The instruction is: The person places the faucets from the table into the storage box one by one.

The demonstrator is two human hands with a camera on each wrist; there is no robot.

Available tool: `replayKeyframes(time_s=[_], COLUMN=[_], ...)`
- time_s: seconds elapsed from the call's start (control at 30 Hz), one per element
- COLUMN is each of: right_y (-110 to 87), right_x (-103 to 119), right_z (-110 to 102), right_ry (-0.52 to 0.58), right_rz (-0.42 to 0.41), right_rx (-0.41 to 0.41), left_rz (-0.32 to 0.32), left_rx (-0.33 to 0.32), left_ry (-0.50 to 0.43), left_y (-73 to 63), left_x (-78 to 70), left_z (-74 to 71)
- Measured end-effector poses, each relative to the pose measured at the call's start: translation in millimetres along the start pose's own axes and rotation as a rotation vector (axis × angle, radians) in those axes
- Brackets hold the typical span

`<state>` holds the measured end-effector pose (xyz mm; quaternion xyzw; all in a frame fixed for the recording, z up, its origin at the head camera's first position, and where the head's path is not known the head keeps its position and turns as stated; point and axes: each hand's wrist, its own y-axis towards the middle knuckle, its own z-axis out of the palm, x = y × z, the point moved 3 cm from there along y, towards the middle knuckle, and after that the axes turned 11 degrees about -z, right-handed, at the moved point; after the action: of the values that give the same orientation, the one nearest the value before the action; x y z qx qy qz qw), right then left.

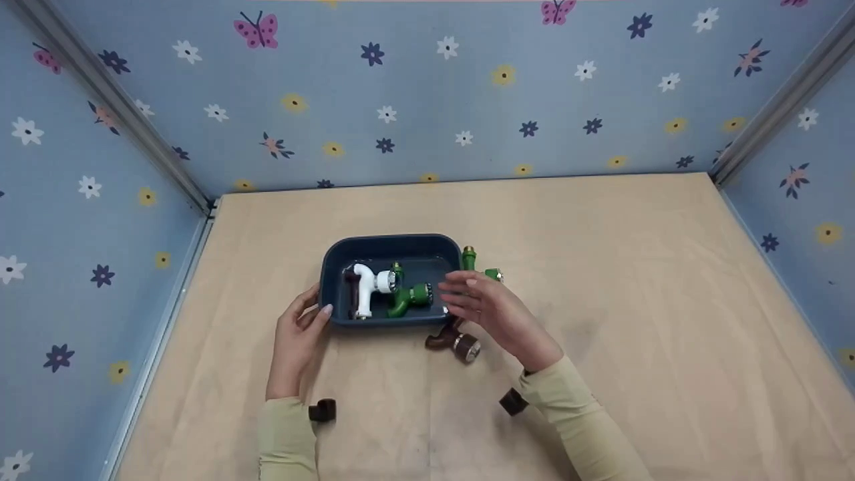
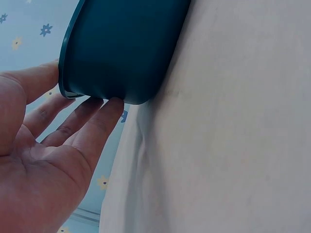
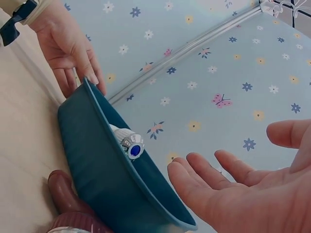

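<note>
A dark blue-green plastic basin [image 1: 394, 244] stands on the table. My left hand [image 1: 302, 334] holds its left front corner, thumb on the rim and fingers on the outer wall, as the left wrist view [image 2: 53, 145] shows. In the basin lie a white tap [image 1: 365, 287], a green tap [image 1: 409, 298] and a dark brown piece mostly hidden behind the white tap. My right hand [image 1: 491, 307] hovers at the basin's right end, fingers extended, with nothing in it. Under and beside it are a brown tap [image 1: 461, 343] and a green tap [image 1: 469, 256], partly covered.
A cloth-covered table [image 1: 634, 280] carries everything. Blue flowered panels [image 1: 427, 87] rise at the back and both sides, with metal posts [image 1: 127, 107] at the corners. Dark wrist devices [image 1: 323, 410] sit at both sleeves.
</note>
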<state>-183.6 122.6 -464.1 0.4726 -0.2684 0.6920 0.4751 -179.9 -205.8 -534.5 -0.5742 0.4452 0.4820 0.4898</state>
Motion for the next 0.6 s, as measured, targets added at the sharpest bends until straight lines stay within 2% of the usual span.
replayKeyframes(time_s=[0.27, 0.6], right_y=[-7.1, -15.7], right_x=[-4.3, -3.1], right_z=[-5.1, -11.4], right_ry=[-0.004, 0.008], right_rz=[0.02, -0.023], right_rx=[-0.038, -0.043], left_rz=[0.0, 0.007], left_rx=[-0.011, -0.007], left_ry=[0.004, 0.013], left_y=[0.0, 0.9], left_x=[1.4, 1.5], left_z=[-0.3, -0.8])
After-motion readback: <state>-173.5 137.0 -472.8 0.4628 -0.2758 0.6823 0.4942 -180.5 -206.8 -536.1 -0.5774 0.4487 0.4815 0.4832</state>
